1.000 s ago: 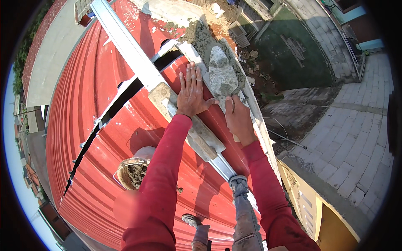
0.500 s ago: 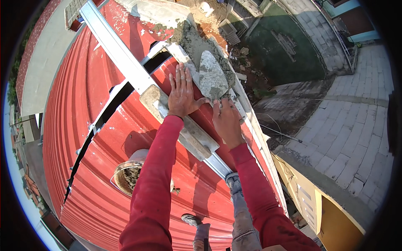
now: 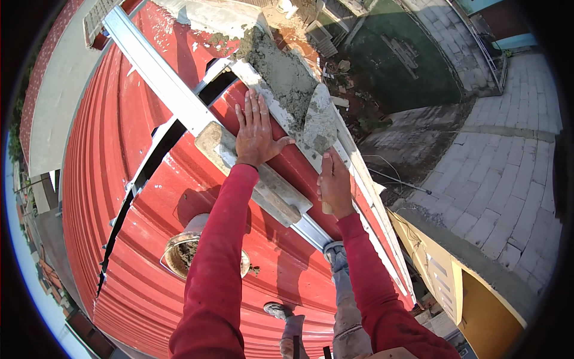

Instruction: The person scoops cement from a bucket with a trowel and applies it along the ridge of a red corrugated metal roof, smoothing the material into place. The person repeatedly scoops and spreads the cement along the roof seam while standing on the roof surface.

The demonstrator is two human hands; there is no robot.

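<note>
My left hand point(image 3: 256, 136) lies flat with its fingers stretched on the red metal roof sheet point(image 3: 224, 110). My right hand point(image 3: 336, 186) is wrapped round the handle of a pointing trowel. The trowel's mortar-smeared blade point(image 3: 319, 122) is tilted up on edge at the near end of the wet grey mortar point(image 3: 278, 72), which is spread along the top of the wall by the roof edge. Below my left hand, a long plastering float point(image 3: 278, 200) with a grip rests across a silver metal channel point(image 3: 158, 66).
A bucket point(image 3: 173, 251) holding mortar stands on the roof beside my left forearm. Dark gaps point(image 3: 158, 152) run between roof sheets. My feet point(image 3: 336, 256) are on the sloped sheets. Past the wall edge at right is a drop to a yard point(image 3: 412, 60) and block walls.
My right hand has drawn back toward me and turned, and the trowel blade has shifted right and tipped, uncovering mortar. My left hand stays flat in nearly the same place.
</note>
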